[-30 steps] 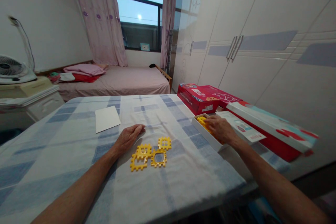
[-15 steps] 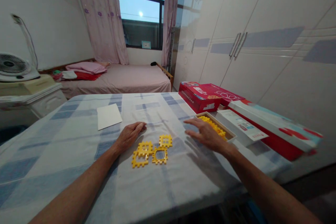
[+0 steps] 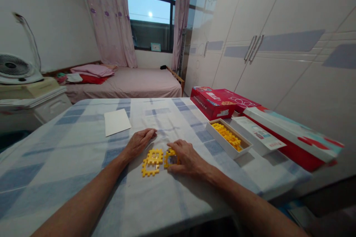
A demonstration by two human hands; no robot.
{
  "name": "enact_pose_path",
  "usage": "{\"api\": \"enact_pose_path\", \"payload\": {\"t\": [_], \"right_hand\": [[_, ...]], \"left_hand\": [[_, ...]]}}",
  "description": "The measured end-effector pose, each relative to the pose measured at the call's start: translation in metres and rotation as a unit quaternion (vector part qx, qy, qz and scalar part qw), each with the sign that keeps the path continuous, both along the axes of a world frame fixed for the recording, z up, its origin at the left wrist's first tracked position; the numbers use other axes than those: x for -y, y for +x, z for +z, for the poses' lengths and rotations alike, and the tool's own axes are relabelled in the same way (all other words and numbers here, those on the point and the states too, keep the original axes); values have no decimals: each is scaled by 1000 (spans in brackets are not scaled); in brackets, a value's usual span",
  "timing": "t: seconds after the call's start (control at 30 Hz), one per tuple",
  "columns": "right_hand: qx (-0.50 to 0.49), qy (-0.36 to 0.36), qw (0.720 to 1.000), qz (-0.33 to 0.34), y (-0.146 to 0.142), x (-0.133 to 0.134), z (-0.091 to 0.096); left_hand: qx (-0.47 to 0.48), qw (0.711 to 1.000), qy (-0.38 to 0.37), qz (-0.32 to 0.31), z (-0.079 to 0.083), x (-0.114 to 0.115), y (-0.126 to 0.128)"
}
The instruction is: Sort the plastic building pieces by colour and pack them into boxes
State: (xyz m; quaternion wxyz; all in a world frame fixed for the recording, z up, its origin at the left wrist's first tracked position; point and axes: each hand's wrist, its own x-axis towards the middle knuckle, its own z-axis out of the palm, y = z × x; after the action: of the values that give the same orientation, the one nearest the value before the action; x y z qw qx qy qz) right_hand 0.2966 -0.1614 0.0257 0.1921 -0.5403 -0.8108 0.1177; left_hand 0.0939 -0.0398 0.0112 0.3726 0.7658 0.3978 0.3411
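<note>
My left hand (image 3: 141, 141) rests on the tablecloth, its fingers curled together with nothing showing in them. Just to its right lie two yellow notched square building pieces: a piece with a window-like grid (image 3: 154, 156) overlaps an open-framed piece (image 3: 147, 172). My right hand (image 3: 187, 157) reaches over another open-framed yellow piece (image 3: 166, 160), gripping it between the thumb at the near edge and the fingers at the far edge. That hand partly covers this piece and hides most of another yellow piece beneath the fingers.
To the right, a white open box (image 3: 236, 153) holds several yellow pieces (image 3: 226, 136). Behind it stand a red box (image 3: 213, 105), a white printed lid (image 3: 258, 135) and a long red and white box (image 3: 294, 137). A white card (image 3: 117, 122) lies at the left.
My right hand has moved left from beside the white box to the yellow pieces and closed on one. My left hand stays in place on the cloth.
</note>
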Motion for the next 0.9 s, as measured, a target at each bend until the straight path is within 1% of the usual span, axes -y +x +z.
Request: {"api": "enact_pose_path", "payload": {"t": [0.07,0.17,0.27,0.33,0.43,0.5,0.53,0.6,0.7,0.83,0.9], "right_hand": [[-20,12,1000,-7,0,0,-2],[-83,17,996,-34,1,0,-1],[-140,35,986,-87,13,2,13],[-143,63,977,-144,31,7,30],[-109,121,954,-252,77,19,53],[-75,150,935,-314,112,28,60],[-57,151,929,-334,129,31,61],[-25,125,928,-350,157,36,58],[14,74,940,-333,182,40,48],[35,98,939,-328,193,44,41],[29,92,940,-327,194,47,40]], "left_hand": [[-1,1000,0,0,0,0,0],[-6,1000,0,0,0,0,0],[-6,1000,-5,-1,0,0,-1],[-6,1000,-6,-5,0,0,-1],[-3,1000,-10,-3,1,0,-1],[3,1000,-16,2,3,1,0],[6,1000,-18,3,3,1,0],[8,1000,-20,3,4,2,1],[8,1000,-19,10,3,2,1],[4,1000,-24,8,1,1,1],[0,1000,-25,6,1,0,0]]}}
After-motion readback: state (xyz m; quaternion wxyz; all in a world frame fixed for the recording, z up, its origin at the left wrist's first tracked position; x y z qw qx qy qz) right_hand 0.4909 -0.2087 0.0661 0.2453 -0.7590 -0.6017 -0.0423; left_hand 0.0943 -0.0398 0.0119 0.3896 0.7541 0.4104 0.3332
